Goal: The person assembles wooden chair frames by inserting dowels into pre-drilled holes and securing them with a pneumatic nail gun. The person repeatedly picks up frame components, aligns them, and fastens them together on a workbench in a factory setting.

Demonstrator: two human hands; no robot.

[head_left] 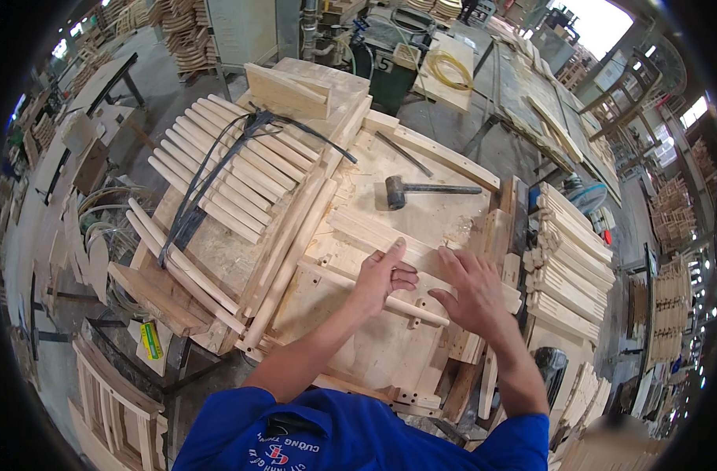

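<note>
We see the left hand (382, 281) loosely curled, whether holding something we cannot tell, and the right hand (474, 292) spread wide, both over the long, flat, pale wooden slat (364, 231) lying near the dark, thick-headed mallet (396, 193).

The left forearm (315, 349) slants forward and inward; the left hand (380, 281) has its thumb stretched out and its fingers loosely curled. The right forearm (519, 365) leans inward too, the right hand (478, 294) back upward, fingers reaching forward, thumb spread toward the left.
</note>
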